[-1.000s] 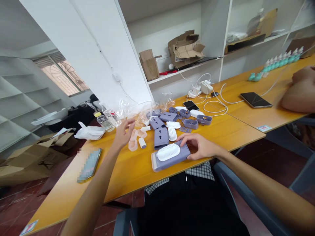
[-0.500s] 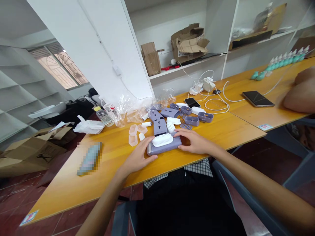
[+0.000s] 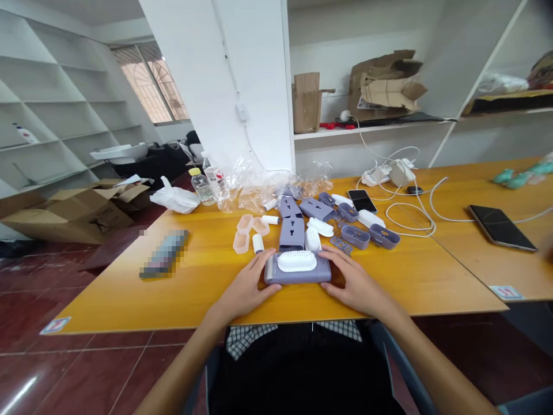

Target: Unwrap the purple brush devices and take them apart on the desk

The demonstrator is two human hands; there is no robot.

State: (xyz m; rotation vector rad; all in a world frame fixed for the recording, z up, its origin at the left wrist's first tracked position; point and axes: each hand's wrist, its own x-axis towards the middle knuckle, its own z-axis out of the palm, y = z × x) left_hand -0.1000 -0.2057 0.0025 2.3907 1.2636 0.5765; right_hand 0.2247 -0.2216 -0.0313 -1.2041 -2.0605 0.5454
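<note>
Between my two hands lies a purple-grey plastic case (image 3: 298, 278) on the table. A white oval brush piece (image 3: 296, 261), bristly round its edge, lies on top of it. My left hand (image 3: 246, 288) grips the case's left end with thumb in front and fingers behind. At the opposite end my right hand (image 3: 355, 283) holds it the same way. Just behind stand upright purple case shells (image 3: 292, 231) with T-shaped slots. White brush pieces (image 3: 320, 227) and open purple cups (image 3: 355, 236) lie to their right. Pinkish clear cups (image 3: 242, 241) and a white roller (image 3: 258, 242) are to the left.
Crumpled clear plastic bags (image 3: 254, 187), a yellow-capped bottle (image 3: 202, 187) and a white bag (image 3: 175, 197) line the back left. A phone (image 3: 362, 201), white cables (image 3: 410, 222) and a tablet (image 3: 501, 227) lie right. A blurred-out item (image 3: 164, 255) is at left.
My view has swung to the right and levelled. My right hand has closed in round the right end of the case; the case sits straighter, with the white brush piece still on top.
</note>
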